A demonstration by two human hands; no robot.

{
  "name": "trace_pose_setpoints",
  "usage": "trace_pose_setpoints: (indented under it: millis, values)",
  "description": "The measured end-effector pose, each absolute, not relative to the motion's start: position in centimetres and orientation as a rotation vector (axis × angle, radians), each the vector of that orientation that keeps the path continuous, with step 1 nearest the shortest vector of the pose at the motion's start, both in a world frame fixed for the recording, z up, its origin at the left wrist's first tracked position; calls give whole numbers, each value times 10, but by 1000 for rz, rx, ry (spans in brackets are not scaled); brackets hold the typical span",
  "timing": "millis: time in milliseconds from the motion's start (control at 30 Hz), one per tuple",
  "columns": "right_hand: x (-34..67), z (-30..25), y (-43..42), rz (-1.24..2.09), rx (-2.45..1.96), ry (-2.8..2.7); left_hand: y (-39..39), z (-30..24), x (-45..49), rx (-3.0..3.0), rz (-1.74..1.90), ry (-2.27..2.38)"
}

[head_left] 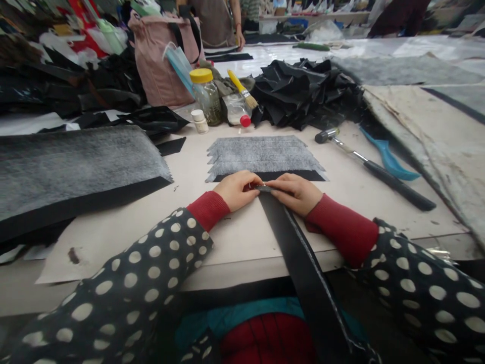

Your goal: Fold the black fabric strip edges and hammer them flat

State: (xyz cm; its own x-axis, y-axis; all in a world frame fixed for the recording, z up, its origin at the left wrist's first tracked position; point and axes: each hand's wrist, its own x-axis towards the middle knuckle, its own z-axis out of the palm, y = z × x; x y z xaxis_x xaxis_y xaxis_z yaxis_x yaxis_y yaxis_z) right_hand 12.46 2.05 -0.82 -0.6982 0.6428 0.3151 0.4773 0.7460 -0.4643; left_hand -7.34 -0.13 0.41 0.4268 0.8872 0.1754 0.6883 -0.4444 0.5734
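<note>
Pinching the near end of a long black strip [299, 253] between them, the left hand [237, 189] and the right hand [295, 193] rest side by side on the pale desk [125, 222], the fingers of both closed together on the strip's top edge. From the hands the strip runs back toward the person, over the desk's front edge and down across the lap. Just beyond the knuckles lies a stack of grey felt pieces [263, 154], fanned slightly, with a black edge showing along its near side. To the right a hammer [373, 169] lies at a slant, a blue plastic tool [388, 159] just beside it. Behind the stack stand a jar with a yellow lid [206, 96], a small white bottle [199, 121] and a yellow-handled brush [242, 90], next to a heap of black scraps [306, 91]. A large grey felt sheet [76, 164] covers the desk's left side.
</note>
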Motion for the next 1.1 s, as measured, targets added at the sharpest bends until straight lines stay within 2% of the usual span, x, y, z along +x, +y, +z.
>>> trace_pose_setpoints:
  millis: [533,833,1100]
  values:
    - [120,-2,17,443,-876,-2490,-2,1,-72,2397,694,1280]
    - [116,7,4,68,-873,-2751,-11,11,-75,2876,231,1211]
    - [117,7,2,17,-846,-2741,-9,16,-83,2745,382,1271]
